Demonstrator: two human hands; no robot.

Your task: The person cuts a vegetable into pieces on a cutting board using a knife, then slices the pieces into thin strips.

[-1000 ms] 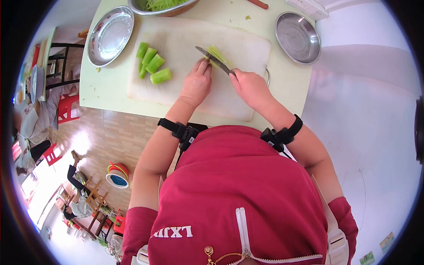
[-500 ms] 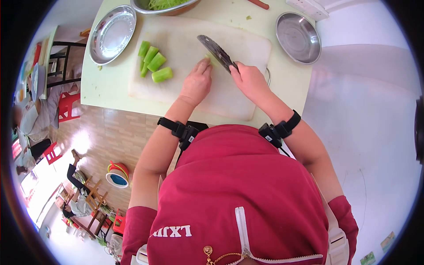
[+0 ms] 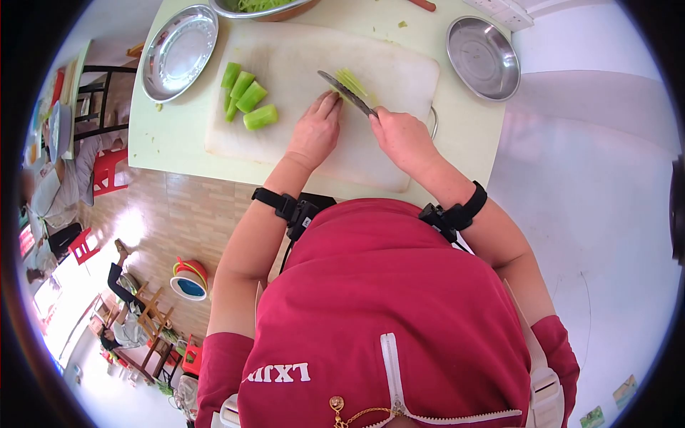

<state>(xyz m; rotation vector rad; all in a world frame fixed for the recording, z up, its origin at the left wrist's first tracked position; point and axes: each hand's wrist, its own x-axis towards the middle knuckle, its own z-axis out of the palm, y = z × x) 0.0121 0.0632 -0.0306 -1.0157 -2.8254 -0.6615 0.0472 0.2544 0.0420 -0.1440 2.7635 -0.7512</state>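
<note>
My right hand is closed round the handle of a dark-bladed knife, whose blade points up and left over the white cutting board. Thin pale green strips lie just beyond the blade. My left hand rests on the board beside the blade, fingers bent together at its near side; what is under the fingertips is hidden. Several peeled green vegetable pieces lie at the left of the board.
An empty metal bowl stands at the right of the table and a shiny metal plate at the left. A bowl of green shreds is at the back edge. People sit at the far left.
The knife has come down and turned lower beside my left fingertips. Green strips now show beyond the blade.
</note>
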